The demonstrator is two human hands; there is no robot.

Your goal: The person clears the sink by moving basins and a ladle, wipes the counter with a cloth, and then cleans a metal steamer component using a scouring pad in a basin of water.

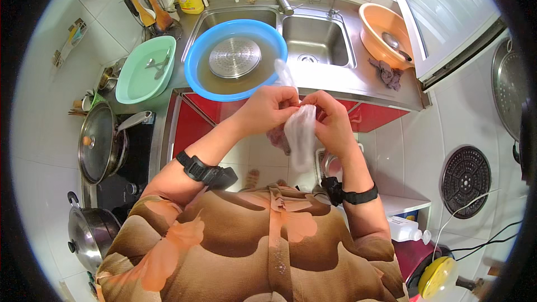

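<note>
My left hand (275, 107) and my right hand (331, 119) meet in front of the counter, fingertips pinching a translucent plastic bag (301, 138). One part of the bag hangs down between them, and another part sticks up toward the blue basin. Something reddish (277, 138) hangs beneath my left hand; I cannot tell whether it is inside the bag. Just beyond my left hand, a blue plastic basin (195, 79) rests over the left sink bowl, holding cloudy water and a round perforated metal steamer plate (235, 57).
An orange basin (369, 21) with a ladle and a crumpled purple cloth (388, 74) lie right of the steel sink (321, 42). At left are a green basin (126, 88) with utensils and a lidded pan (98, 142) on the cooktop. An open window (449, 4) juts in at right.
</note>
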